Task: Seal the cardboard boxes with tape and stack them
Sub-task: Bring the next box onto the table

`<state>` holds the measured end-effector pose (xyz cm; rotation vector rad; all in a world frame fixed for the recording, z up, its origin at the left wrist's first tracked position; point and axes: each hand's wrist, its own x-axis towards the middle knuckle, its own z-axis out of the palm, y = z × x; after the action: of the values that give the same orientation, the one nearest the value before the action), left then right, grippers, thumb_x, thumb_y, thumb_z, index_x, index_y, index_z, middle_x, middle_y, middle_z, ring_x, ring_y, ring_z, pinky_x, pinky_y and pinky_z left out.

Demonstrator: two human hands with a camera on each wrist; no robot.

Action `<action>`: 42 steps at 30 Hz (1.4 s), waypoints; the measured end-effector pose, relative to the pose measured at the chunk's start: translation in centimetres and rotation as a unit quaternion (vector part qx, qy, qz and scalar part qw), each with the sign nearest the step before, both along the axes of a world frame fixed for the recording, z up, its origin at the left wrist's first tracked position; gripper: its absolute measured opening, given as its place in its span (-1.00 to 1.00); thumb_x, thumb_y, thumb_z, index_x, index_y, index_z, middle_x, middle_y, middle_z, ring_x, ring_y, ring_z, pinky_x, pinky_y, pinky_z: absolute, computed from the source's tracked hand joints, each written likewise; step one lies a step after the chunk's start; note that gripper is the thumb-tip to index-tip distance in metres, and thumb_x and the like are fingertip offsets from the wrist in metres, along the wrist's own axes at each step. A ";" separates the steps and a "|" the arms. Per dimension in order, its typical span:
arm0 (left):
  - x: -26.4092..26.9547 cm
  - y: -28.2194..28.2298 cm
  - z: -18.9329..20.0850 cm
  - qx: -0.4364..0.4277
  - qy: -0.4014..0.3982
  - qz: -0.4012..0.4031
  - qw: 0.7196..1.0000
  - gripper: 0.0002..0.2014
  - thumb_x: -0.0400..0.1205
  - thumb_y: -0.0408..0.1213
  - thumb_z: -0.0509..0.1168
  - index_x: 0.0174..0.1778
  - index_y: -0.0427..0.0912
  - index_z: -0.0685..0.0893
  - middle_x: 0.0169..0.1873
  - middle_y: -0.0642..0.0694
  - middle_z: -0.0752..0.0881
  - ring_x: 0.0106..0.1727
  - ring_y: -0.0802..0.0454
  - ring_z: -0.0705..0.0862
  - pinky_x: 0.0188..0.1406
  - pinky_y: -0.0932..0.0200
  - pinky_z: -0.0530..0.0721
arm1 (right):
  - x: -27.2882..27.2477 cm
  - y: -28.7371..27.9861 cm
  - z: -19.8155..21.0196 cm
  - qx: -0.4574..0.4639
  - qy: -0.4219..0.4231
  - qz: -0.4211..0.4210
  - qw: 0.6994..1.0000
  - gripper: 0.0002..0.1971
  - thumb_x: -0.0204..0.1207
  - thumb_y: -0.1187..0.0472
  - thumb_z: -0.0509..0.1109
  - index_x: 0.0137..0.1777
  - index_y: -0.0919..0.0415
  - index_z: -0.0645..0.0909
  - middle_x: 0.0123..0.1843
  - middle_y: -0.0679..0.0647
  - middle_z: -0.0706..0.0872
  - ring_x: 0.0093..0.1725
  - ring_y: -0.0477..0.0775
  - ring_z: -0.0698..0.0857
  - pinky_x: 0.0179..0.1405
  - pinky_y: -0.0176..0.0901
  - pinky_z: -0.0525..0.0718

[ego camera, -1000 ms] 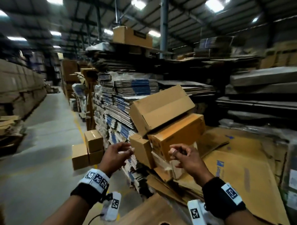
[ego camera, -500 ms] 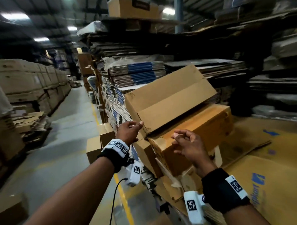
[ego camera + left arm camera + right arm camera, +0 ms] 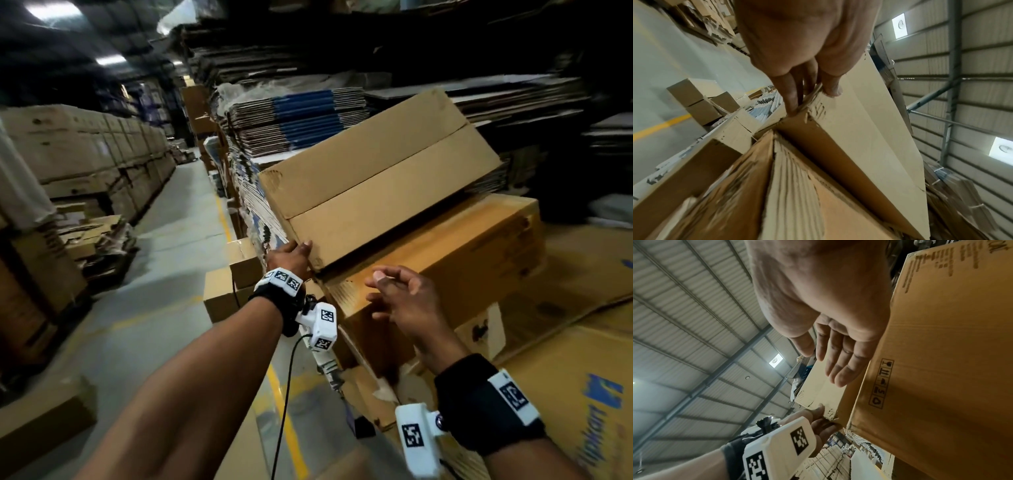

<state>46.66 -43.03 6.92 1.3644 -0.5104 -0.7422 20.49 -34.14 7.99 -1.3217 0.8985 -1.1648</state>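
A flattened pale cardboard box [image 3: 380, 185] leans tilted against stacks of flat cartons, its lower edge on an orange-brown box [image 3: 455, 260]. My left hand [image 3: 291, 255] grips the flat box's lower left corner [image 3: 813, 104], thumb on the front face and fingers behind the edge. The same hand [image 3: 822, 420] shows at that corner in the right wrist view. My right hand [image 3: 397, 294] hovers open in front of the orange-brown box [image 3: 941, 353], fingers spread and holding nothing. No tape shows in any view.
Tall stacks of flat cartons [image 3: 294, 123] rise behind the boxes. Small closed boxes [image 3: 222, 294] sit on the floor by a yellow line [image 3: 287, 425]. A grey aisle [image 3: 164, 260] runs left, lined by a wall of stacked cartons [image 3: 85, 150]. Printed flat cardboard [image 3: 582, 394] lies at right.
I have come closer to the boxes. My left hand moved up from beside the small box to grip the flat box's lower left corner. My right hand stays open near the orange-brown box.
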 end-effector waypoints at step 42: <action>3.9 87.1 -9.2 0.161 0.085 0.252 0.951 -0.91 0.72 -0.44 0.44 0.05 -0.41 0.74 -0.25 -0.28 0.88 -0.30 -0.20 0.88 -0.38 -0.12 0.88 | 15.7 52.9 -15.5 -0.551 0.432 0.340 0.628 -0.39 0.74 -0.25 0.04 0.77 -0.31 0.05 0.83 -0.06 0.14 0.84 0.16 -0.12 0.63 0.71 0.11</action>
<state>50.58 44.12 -2.30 1.6264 0.1097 -0.5239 36.21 18.77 -7.47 -3.0474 0.0451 -0.2740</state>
